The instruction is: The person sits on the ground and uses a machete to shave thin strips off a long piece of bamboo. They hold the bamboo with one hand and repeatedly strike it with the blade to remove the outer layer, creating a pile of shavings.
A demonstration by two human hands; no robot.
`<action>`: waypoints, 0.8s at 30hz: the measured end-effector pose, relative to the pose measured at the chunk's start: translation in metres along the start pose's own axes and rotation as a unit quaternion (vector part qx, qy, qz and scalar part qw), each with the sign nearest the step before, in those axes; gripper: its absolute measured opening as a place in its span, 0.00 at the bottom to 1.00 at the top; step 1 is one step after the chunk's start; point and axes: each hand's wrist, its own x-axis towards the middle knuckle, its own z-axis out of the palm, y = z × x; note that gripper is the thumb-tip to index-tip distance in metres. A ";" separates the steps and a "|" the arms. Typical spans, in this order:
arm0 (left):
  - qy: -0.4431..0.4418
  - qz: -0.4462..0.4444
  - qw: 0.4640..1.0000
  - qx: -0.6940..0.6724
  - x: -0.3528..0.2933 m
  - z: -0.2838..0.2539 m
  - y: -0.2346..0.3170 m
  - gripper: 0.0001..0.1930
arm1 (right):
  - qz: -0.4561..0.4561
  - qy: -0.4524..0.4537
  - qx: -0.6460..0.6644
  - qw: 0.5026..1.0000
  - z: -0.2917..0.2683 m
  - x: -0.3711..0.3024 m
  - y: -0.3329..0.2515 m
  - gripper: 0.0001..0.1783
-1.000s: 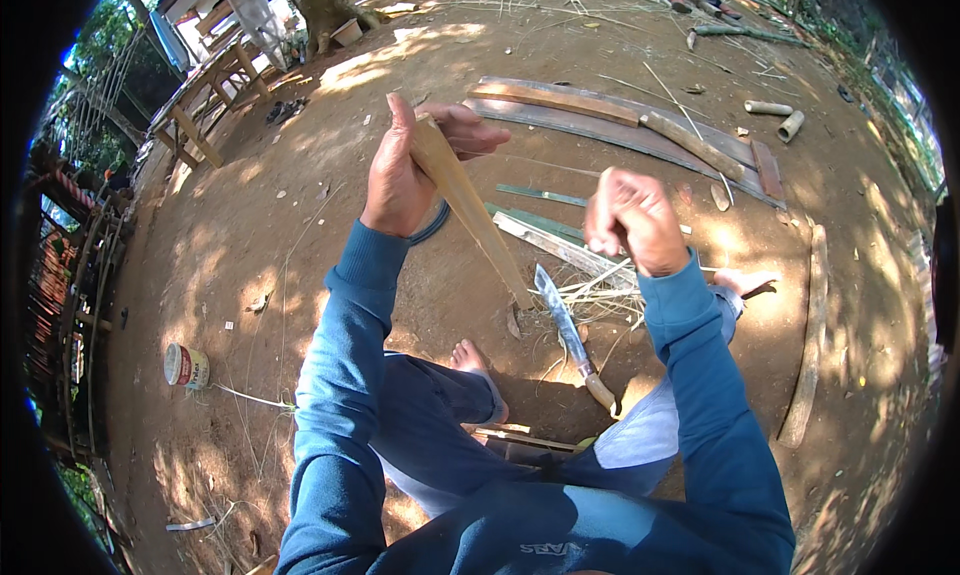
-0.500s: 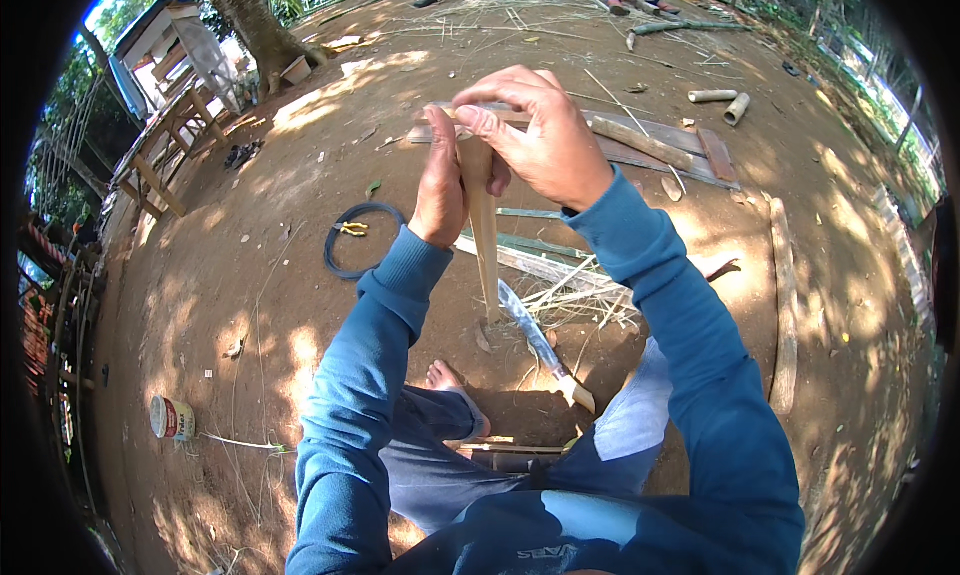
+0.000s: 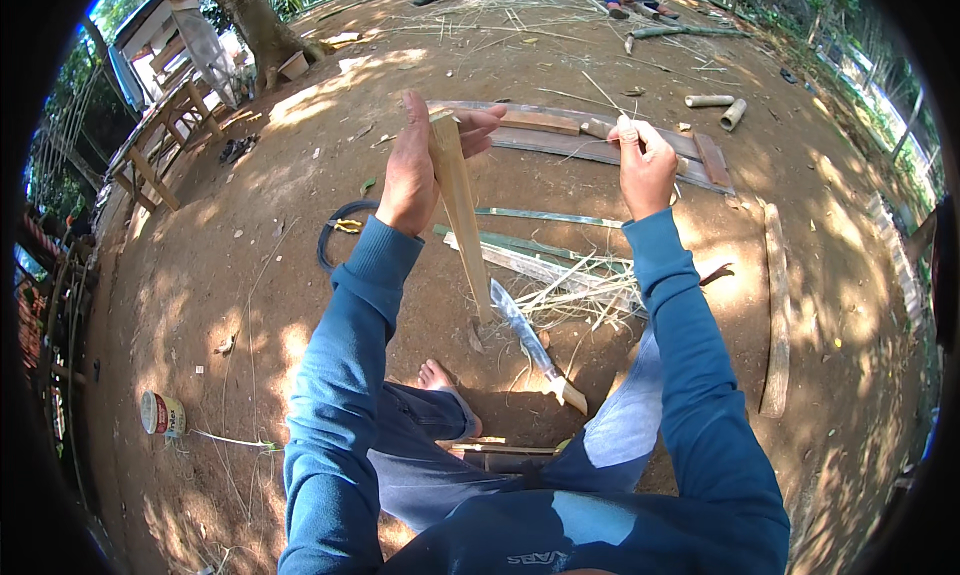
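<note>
My left hand (image 3: 408, 180) holds a tapered piece of pale wood (image 3: 457, 200), broad at the top and narrowing downward. The wood rests against the palm, with the thumb up and the fingers stretched behind it. Apart from it, to the right, my right hand (image 3: 647, 167) is closed in a pinch, and a thin pale strand (image 3: 581, 151) trails from its fingertips. A machete (image 3: 522, 325) with a light wooden handle lies on the ground between my legs, its tip near the wood's lower end.
Pale shavings (image 3: 590, 293) and green strips (image 3: 545, 218) lie beyond the machete. Farther off are wooden boards (image 3: 540, 122) and short bamboo pieces (image 3: 733, 114). At left lie a dark coil (image 3: 325, 243) with yellow pliers (image 3: 347, 226) and a tub (image 3: 163, 414). People sit far off.
My right hand has left the top of the wood and moved right, now pinching a thin strand. My left hand has shifted slightly left with the wood, its fingers straighter.
</note>
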 end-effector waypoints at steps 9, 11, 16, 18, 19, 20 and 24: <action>-0.071 -0.055 0.995 -0.046 0.017 0.006 -0.011 0.42 | -0.027 -0.436 -0.016 0.900 0.016 -0.047 -0.034 0.28; -0.096 -0.069 0.991 -0.066 0.022 0.017 -0.004 0.41 | -0.012 -0.423 0.028 0.905 0.032 -0.062 -0.047 0.30; -0.059 0.015 0.998 -0.024 0.006 0.042 0.000 0.27 | 0.066 -0.401 0.054 0.912 0.042 -0.076 -0.043 0.21; -0.068 0.026 0.996 0.048 0.007 0.051 -0.005 0.21 | 0.080 -0.381 0.063 0.919 0.032 -0.079 -0.040 0.20; -0.076 0.032 0.994 0.077 0.009 0.057 -0.011 0.18 | 0.090 -0.370 0.060 0.923 0.024 -0.082 -0.037 0.20; -0.054 0.026 0.997 0.044 0.010 0.060 -0.010 0.14 | 0.086 -0.355 0.053 0.929 0.029 -0.083 -0.037 0.20; -0.054 0.052 0.996 0.051 0.020 0.048 -0.015 0.12 | 0.072 -0.309 0.043 0.947 0.050 -0.088 -0.034 0.20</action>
